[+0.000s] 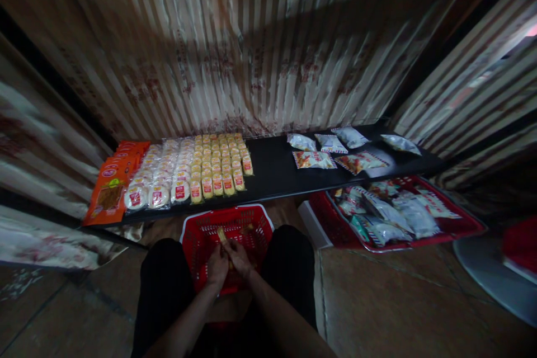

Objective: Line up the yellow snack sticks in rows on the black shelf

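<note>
Over a red plastic basket (193, 235) between my knees, my left hand (217, 265) and my right hand (238, 257) are close together. Both have closed fingers around a small yellow wrapped snack cake (221, 234), whose top end sticks up past the fingertips. How much each hand grips it is hard to see in the dim light. A few more yellowish pieces lie low in the basket, partly hidden by the hands. Past the basket, rows of similar yellow wrapped snack cakes (217, 165) stand on the black shelf (277, 170).
Round white packets (157, 194) and orange bags (109, 182) fill the shelf's left end. Several silvery snack bags (333, 144) lie at its right. A red basket of bags (465, 225) stands below right, beside a white box (314, 225). Striped curtains (251, 67) surround the shelf.
</note>
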Tool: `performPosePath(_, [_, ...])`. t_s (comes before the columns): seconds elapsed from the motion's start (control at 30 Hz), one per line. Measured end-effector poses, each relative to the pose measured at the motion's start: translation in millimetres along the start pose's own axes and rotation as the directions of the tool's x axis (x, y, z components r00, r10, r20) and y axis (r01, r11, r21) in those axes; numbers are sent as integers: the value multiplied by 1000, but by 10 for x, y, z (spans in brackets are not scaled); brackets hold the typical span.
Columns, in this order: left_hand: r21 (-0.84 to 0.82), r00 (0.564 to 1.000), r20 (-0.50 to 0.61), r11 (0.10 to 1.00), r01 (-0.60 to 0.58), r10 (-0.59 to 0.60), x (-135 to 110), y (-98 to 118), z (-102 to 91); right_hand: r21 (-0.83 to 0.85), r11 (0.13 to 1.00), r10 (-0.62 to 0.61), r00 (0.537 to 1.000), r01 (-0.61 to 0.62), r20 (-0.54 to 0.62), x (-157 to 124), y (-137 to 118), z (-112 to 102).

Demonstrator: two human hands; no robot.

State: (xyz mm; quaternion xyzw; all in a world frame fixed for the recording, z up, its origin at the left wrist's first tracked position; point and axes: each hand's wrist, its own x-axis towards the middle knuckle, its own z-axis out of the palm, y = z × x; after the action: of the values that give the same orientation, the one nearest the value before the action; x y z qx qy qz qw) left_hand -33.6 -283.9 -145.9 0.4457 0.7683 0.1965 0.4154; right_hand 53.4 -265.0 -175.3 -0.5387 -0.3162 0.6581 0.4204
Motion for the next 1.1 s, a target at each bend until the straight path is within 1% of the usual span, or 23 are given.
performPosePath(0.07, [9,1000,-1,1000,-4,4,-38,66,-20,-55,998,-5,1000,5,-4,-4,0,-10])
performPosePath(0.13, [5,999,-19,999,-32,32,-65,107,-39,-120,992,-28,999,26,-15,-10,-13,-27])
performPosePath(0.27, [-29,995,-56,996,-84,82,-99,139,-65,-229,971,-85,996,74,-36,-23,-51,-61])
performPosePath(0.37, [-73,992,-54,991,-116,113,-121,163,-72,-215,972,-105,994,95,-37,-32,-58,-76])
performPosePath(0.5, [-95,988,-48,984,-150,146,-155,221,-65,-204,975,-118,982,86,-149,-53,-46,-110])
performPosePath(0.53, [-97,988,-54,984,-150,146,-164,237,-60,-206,975,-119,980,85,-161,-61,-47,-123])
performPosePath(0.63, [-113,988,-67,983,-144,137,-195,289,-44,-226,966,-157,978,123,-136,-94,-77,-175])
performPosePath(0.73, [-134,989,-32,980,-146,143,-223,353,-24,-286,945,-206,970,162,-130,-144,-161,-249])
performPosePath(0.83, [-171,984,-17,969,-177,177,-237,446,6,-390,899,-282,945,199,-167,-206,-294,-334])
performPosePath(0.9, [-199,978,-37,958,-207,204,-238,523,29,-478,848,-356,915,230,-191,-243,-399,-388])
performPosePath(0.97, [-219,966,-62,941,-257,250,-234,608,46,-543,798,-420,887,261,-191,-263,-507,-432])
performPosePath(1.1, [-244,923,-98,890,-386,373,-212,811,36,-563,744,-529,831,359,-170,-234,-728,-507])
